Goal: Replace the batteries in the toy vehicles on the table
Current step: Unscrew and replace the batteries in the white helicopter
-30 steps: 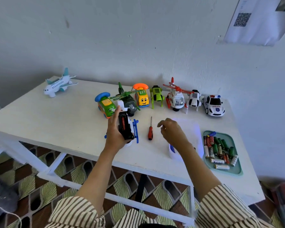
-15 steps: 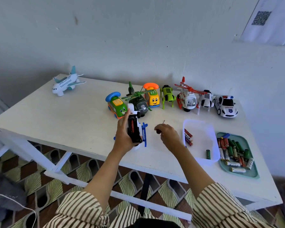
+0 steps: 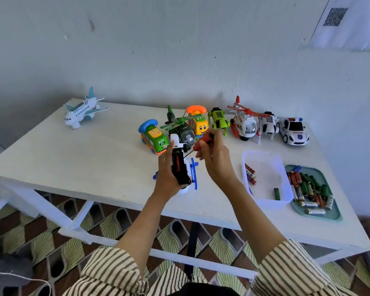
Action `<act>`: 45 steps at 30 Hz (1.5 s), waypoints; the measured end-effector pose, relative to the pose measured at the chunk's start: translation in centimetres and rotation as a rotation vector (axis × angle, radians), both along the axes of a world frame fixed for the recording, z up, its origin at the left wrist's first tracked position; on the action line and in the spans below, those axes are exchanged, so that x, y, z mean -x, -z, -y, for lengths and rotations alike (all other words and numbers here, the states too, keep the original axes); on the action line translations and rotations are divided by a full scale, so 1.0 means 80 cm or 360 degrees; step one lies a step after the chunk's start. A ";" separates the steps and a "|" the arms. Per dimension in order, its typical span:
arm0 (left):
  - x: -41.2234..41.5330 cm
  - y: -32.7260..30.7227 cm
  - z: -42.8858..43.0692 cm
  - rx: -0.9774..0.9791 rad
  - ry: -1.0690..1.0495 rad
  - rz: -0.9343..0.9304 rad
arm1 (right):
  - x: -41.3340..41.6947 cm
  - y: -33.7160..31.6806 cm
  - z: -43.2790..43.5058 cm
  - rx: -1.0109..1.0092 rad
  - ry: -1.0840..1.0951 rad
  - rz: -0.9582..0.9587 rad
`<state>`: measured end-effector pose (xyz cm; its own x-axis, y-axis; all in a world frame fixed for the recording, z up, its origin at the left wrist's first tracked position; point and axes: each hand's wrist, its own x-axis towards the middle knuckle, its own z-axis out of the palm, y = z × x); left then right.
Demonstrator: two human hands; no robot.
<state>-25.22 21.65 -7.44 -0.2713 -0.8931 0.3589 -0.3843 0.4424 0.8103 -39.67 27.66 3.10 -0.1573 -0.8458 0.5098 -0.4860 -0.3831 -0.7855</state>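
My left hand [image 3: 166,174] grips a white and blue toy helicopter [image 3: 183,165] turned belly up above the table's front edge. Its black battery bay is exposed, with a red battery inside. My right hand [image 3: 214,159] holds a red-handled screwdriver [image 3: 203,142], its thin shaft angled down towards the top of the bay. A clear white tub [image 3: 267,178] to the right contains a few batteries. Beside it a teal tray [image 3: 314,191] is filled with several batteries.
Several toy vehicles stand in a row at the back: green phone car [image 3: 153,136], dark green helicopter [image 3: 181,129], yellow phone car [image 3: 199,122], lime car [image 3: 219,119], red and white helicopter [image 3: 245,123], police car [image 3: 294,131]. A white airplane [image 3: 82,111] sits far left.
My right hand picked the screwdriver off the table and raised it to the helicopter's underside. The left hand kept hold of the helicopter.
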 end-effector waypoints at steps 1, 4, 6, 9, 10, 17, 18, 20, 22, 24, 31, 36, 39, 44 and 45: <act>0.000 0.001 0.001 -0.0001 0.0001 0.0008 | -0.005 0.003 0.000 -0.0015 -0.0011 0.0008; 0.001 -0.001 0.002 -0.0023 -0.0002 -0.0016 | -0.017 0.011 -0.002 -0.0090 -0.0057 -0.0059; 0.001 0.000 0.003 0.0000 -0.0014 0.0015 | -0.021 0.017 -0.002 -0.0120 -0.0077 -0.0171; 0.000 0.001 0.006 -0.0017 -0.0008 -0.0007 | -0.025 0.022 -0.003 -0.0171 -0.0102 -0.0320; 0.001 0.001 0.006 -0.0018 0.0007 -0.0019 | -0.026 0.023 -0.003 -0.0179 -0.0110 -0.0347; 0.005 -0.002 0.006 -0.0139 0.0047 -0.0050 | -0.028 0.006 0.012 -0.0204 -0.0104 -0.0450; 0.006 -0.005 0.004 -0.0186 0.0052 -0.0046 | -0.027 0.004 0.015 -0.0213 -0.0119 -0.0450; 0.007 -0.004 0.006 -0.0221 0.0030 -0.0003 | -0.025 0.001 0.020 -0.0230 -0.0132 -0.0474; 0.007 -0.005 0.004 -0.0182 0.0045 -0.0021 | -0.026 -0.001 0.022 -0.0230 -0.0132 -0.0480; 0.005 0.001 0.006 -0.0128 0.0010 -0.0012 | -0.026 -0.005 0.023 -0.0188 -0.0122 -0.0428; 0.003 0.002 0.006 -0.0102 -0.0006 -0.0001 | -0.016 -0.023 0.033 0.0000 -0.0089 -0.0296; 0.002 0.004 0.006 -0.0072 0.0021 0.0001 | -0.011 -0.019 0.026 0.0094 0.0016 0.0000; 0.002 0.005 0.006 -0.0055 0.0034 -0.0006 | -0.001 -0.008 0.021 0.0245 0.0260 0.0264; 0.001 0.006 0.008 -0.0091 0.0054 -0.0015 | 0.026 0.030 0.012 0.0007 0.0367 0.0106; 0.001 0.005 0.008 -0.0072 0.0055 0.0001 | 0.030 0.039 0.011 -0.0060 0.0361 0.0023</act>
